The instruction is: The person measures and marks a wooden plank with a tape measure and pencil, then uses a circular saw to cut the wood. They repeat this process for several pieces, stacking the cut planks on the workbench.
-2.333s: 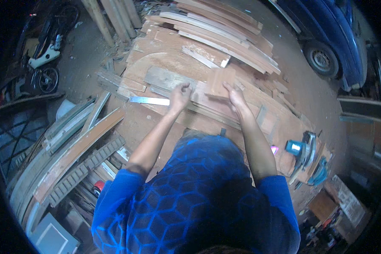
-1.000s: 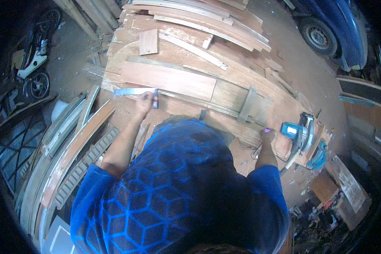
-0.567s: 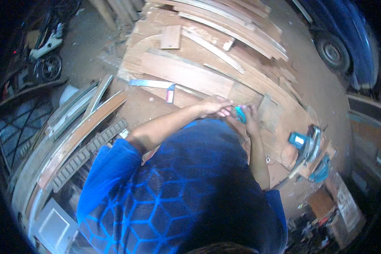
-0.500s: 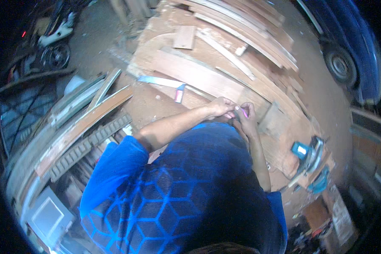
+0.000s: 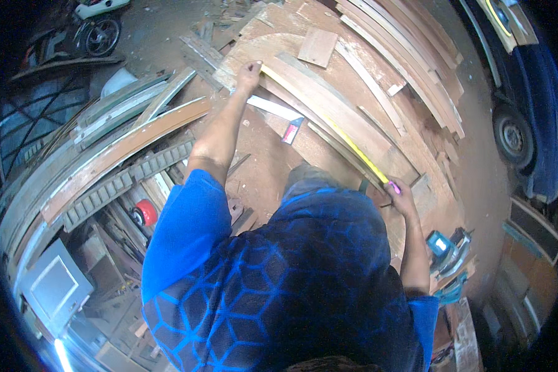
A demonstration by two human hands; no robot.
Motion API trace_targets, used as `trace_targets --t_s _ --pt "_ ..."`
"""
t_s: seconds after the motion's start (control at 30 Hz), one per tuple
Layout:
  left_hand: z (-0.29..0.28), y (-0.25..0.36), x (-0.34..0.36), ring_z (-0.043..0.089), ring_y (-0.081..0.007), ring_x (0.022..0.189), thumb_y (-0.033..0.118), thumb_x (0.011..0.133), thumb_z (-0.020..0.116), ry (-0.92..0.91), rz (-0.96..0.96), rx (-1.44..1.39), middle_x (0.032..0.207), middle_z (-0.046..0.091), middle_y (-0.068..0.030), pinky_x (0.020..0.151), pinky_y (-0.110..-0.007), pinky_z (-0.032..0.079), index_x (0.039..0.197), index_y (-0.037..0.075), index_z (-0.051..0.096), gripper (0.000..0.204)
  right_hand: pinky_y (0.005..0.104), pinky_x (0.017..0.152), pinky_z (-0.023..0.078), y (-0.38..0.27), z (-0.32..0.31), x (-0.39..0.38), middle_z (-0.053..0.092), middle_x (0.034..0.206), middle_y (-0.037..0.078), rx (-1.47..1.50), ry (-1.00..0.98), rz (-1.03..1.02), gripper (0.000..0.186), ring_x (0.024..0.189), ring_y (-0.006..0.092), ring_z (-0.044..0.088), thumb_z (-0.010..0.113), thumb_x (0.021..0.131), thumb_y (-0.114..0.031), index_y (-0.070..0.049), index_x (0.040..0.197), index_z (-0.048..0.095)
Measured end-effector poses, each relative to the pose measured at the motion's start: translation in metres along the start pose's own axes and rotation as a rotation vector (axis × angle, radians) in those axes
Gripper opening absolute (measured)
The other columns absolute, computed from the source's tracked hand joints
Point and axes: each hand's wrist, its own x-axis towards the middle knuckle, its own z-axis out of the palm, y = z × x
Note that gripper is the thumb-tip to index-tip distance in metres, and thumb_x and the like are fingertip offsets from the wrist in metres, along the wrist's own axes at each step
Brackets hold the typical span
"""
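A yellow tape measure (image 5: 353,147) is stretched along a long wooden board (image 5: 335,105) on the workbench. My left hand (image 5: 248,77) is closed on the tape's end at the board's far left end. My right hand (image 5: 402,196) grips the other end of the tape, nearer my body; its case is mostly hidden by the fingers. A small pink item shows at that hand too, its kind too small to make out. A try square (image 5: 273,108) with a silver blade and a red-and-white marked handle lies below the board, between my hands.
A teal circular saw (image 5: 443,246) rests at the right. Stacked planks (image 5: 409,68) lie along the bench's far side, with a square wood piece (image 5: 318,47) nearby. Long timbers (image 5: 124,139) fill the left. A blue vehicle (image 5: 530,111) stands beyond at right.
My hands, close together before, have moved far apart: the left out to the far left, the right down to the right. The yellow tape is now drawn out between them.
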Motion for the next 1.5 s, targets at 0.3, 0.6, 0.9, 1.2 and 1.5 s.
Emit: trace_targets --t_s 0.3,0.6,0.9,1.2,1.5 --pt "-0.022 -0.065 0.060 0.063 -0.0189 0.081 0.039 0.100 0.063 -0.027 -0.021 0.309 0.094 0.073 -0.0086 0.074 -0.036 0.052 0.115 0.003 0.074 0.041 0.0451 0.097 0.050 -0.004 0.018 0.050 0.069 0.115 0.020 -0.298 0.193 -0.245 0.039 0.110 0.0370 0.064 0.069 0.092 -0.036 -0.011 0.123 0.071" --pt "0.017 -0.042 0.016 0.066 -0.0237 0.111 0.028 0.102 0.063 -0.032 -0.068 0.045 0.123 0.072 -0.0132 0.099 -0.035 0.050 0.131 0.000 0.067 0.041 0.0437 0.102 0.046 0.000 0.022 0.025 0.065 0.112 0.018 -0.345 0.309 -0.148 0.043 0.116 0.0359 0.059 0.070 0.092 -0.038 -0.011 0.126 0.069" --pt "0.010 -0.047 0.024 0.065 -0.0195 0.114 0.022 0.102 0.065 -0.058 -0.116 -0.050 0.128 0.070 -0.0123 0.098 -0.030 0.051 0.134 0.000 0.065 0.039 0.0444 0.103 0.046 -0.007 0.029 0.026 0.061 0.118 0.017 -0.340 0.428 -0.156 0.046 0.117 0.0359 0.057 0.072 0.090 -0.036 -0.011 0.128 0.068" --pt "0.003 -0.033 0.013 0.067 -0.0193 0.108 0.022 0.102 0.063 -0.037 -0.074 -0.029 0.121 0.072 -0.0111 0.095 -0.032 0.052 0.128 -0.001 0.068 0.035 0.0446 0.103 0.046 -0.006 0.027 0.035 0.061 0.116 0.019 -0.336 0.412 -0.263 0.047 0.115 0.0375 0.057 0.073 0.084 -0.030 -0.008 0.126 0.067" --pt "0.048 0.052 -0.073 0.052 -0.0411 0.129 0.029 0.104 0.052 -0.021 0.357 0.235 0.135 0.058 -0.0281 0.111 -0.046 0.039 0.131 -0.006 0.061 0.044 0.0444 0.095 0.052 -0.064 0.031 0.060 0.066 0.116 0.019 -0.225 0.447 -0.513 0.058 0.107 0.0373 0.064 0.078 0.082 -0.027 -0.004 0.132 0.059"
